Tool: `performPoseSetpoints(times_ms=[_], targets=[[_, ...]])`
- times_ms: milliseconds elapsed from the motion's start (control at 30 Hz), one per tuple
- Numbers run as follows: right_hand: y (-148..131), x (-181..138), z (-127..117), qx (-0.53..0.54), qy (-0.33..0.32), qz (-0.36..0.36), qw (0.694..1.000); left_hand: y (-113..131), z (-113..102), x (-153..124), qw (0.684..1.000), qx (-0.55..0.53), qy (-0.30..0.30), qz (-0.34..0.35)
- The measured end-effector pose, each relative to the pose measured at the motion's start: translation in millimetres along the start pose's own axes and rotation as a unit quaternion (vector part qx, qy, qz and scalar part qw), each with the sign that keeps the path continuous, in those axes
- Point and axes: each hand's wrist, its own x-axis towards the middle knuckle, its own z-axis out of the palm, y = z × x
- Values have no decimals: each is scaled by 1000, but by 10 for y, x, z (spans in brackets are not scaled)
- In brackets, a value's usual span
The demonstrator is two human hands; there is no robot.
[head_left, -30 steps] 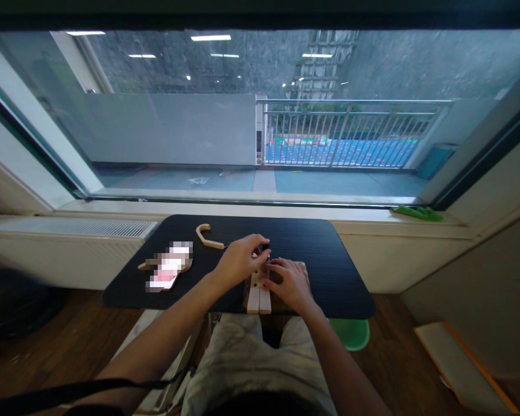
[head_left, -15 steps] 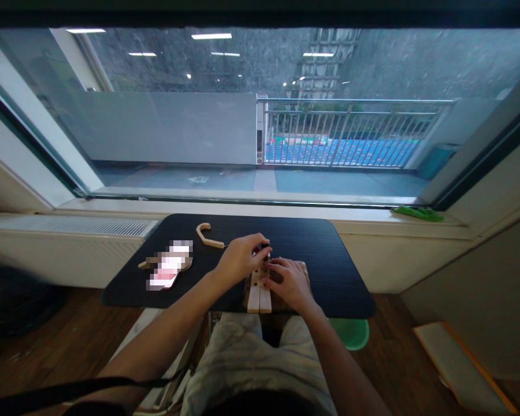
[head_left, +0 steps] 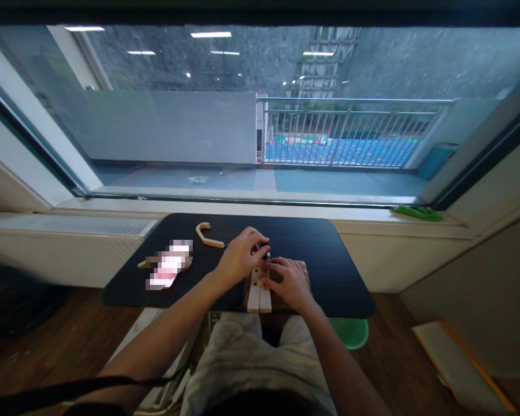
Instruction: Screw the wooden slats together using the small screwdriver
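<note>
A wooden block [head_left: 253, 301] lies at the front edge of the black table, with two pale strips side by side on top and several dark holes in them. Over its far end, my left hand [head_left: 241, 252] is closed in a pinch; a small dark thing shows at the fingertips, too small to name. My right hand [head_left: 291, 282] grips the block from the right, thumb and fingers on the strips, covering much of the brown part beneath. Left of my left hand lies a hook-shaped piece of pale wood [head_left: 211, 240].
On the left of the black table [head_left: 329, 245] lies a blurred-out phone-like object [head_left: 169, 268] over a wooden piece. A green basin [head_left: 351, 333] sits below the table's right front edge. A green cloth [head_left: 420, 213] lies on the windowsill beyond.
My left hand's fingers have shifted slightly at the far end of the block. My right hand stays in place, and the table things have not moved.
</note>
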Motion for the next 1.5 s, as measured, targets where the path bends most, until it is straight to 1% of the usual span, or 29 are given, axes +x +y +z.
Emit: performPoseSetpoints(times_ms=[167,400,833,1167,1500], targets=[[9,-1,2,3,-1,-1,1000,-2,-3,-3,1000,-10,-7,18],[8,-6,12,1,11,-2,1000,-13,0,-1,1000,-10,-15,22],[-15,-4,-16,2,4,2,1000,-1,6,0,999,-25,-27,9],[-7,1,-20,0,-8,8,1000,11,-14,-18,999,-38,-27,-13],[15,5,6,8,3,-1,1000,-9,-2,-11,999,-35,-28,-18]])
